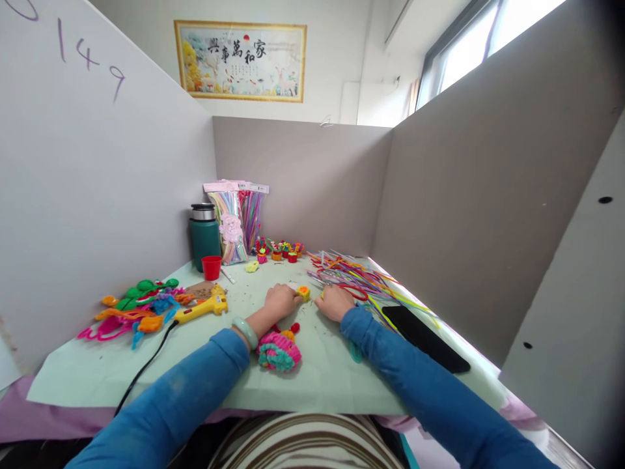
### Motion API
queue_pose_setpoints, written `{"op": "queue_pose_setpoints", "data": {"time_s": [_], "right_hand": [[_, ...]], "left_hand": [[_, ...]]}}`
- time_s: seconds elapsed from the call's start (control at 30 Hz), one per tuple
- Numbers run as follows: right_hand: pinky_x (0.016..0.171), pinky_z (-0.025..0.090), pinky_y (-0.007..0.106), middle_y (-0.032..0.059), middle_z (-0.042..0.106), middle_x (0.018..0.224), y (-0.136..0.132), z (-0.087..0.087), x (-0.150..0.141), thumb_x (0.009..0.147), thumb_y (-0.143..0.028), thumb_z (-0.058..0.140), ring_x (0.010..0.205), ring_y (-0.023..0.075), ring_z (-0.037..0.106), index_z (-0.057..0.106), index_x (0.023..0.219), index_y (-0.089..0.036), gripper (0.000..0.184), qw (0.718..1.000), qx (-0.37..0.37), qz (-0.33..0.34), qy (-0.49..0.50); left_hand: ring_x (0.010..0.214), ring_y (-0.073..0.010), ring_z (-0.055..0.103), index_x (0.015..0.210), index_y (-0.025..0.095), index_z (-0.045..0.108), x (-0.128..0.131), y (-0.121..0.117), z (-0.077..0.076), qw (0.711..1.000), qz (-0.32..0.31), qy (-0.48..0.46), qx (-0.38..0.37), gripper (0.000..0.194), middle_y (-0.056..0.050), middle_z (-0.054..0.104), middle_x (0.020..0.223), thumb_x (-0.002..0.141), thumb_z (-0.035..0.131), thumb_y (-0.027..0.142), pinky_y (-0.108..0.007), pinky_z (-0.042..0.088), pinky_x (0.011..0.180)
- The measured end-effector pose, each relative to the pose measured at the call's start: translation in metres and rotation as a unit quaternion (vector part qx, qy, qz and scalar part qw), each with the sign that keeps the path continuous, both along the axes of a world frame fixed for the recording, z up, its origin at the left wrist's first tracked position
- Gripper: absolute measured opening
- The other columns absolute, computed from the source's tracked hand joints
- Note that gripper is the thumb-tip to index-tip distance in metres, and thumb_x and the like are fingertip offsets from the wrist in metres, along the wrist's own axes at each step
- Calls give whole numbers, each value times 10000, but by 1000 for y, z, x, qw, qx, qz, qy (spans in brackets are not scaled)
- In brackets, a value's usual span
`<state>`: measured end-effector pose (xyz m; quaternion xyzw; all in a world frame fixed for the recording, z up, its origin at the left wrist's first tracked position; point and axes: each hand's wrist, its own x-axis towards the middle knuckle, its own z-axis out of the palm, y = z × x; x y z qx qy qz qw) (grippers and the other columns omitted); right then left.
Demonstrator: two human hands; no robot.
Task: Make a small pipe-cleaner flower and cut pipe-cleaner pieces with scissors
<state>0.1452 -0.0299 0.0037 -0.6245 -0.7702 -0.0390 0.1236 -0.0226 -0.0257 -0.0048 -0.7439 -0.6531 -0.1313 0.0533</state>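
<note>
One rounded yellow piece [303, 294] in left hand [282, 301]

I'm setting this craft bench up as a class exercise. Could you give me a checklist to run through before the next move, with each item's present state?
1. Left hand has hold of the small yellow piece: ok, at its fingertips.
2. Right hand is free: cannot tell, its fingertips are partly hidden.
3. Glue gun is apart from both hands: ok, it lies off to the left.
4. Glue gun is switched off: cannot tell.
5. Fuzzy stems at the right are sorted: not ok, they lie crisscrossed.
6. Red cup stands upright: ok.
</note>
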Motion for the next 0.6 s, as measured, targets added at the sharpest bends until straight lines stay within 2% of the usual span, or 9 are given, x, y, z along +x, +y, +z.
{"op": "queue_pose_setpoints", "data": {"time_s": [0.07, 0.2, 0.37, 0.47, 0.6], "right_hand": [[758, 442, 382, 231, 645, 1037, 1, -1, 3, 847, -366, 442, 963, 310, 606, 671, 998, -74, 400, 1000, -2, 1, -11], [922, 366, 452, 217, 555, 1217, -4, -4, -4, 837, -356, 498, 1158, 329, 476, 628, 1093, -99, 385, 995, 77, 57, -12], [983, 344, 384, 143, 542, 1250, 0, -11, -12, 839, -269, 508, 1187, 242, 460, 463, 1301, -145, 480, 975, 73, 209, 30], [995, 350, 352, 154, 528, 1277, 10, -18, -10, 825, -195, 496, 1194, 221, 466, 422, 1338, -120, 524, 968, 74, 227, 71], [992, 370, 325, 142, 538, 1289, 18, -24, -7, 805, -140, 475, 1160, 193, 508, 396, 1357, -112, 559, 954, 78, 254, 138]], "left_hand": [[940, -259, 623, 978, 225, 737, 0, -1, 0, 1000, -3, 6, 5, 369, -120, 705, 959, 847, 479, 455, -317, 445, 775], [957, -257, 618, 977, 240, 737, 0, -2, 1, 1000, -8, 9, 5, 366, -113, 702, 970, 836, 489, 470, -313, 446, 784], [981, -255, 610, 954, 228, 733, -2, -1, 0, 1000, -9, 2, 2, 398, -117, 689, 971, 840, 469, 505, -313, 446, 815], [979, -246, 606, 1004, 213, 706, -4, 4, -4, 1000, -24, -11, 14, 363, -116, 667, 1009, 811, 532, 466, -305, 449, 826], [1016, -216, 591, 1128, 192, 630, -5, 11, -8, 993, -100, -49, 46, 397, -99, 646, 1079, 777, 597, 375, -275, 432, 883]]}}
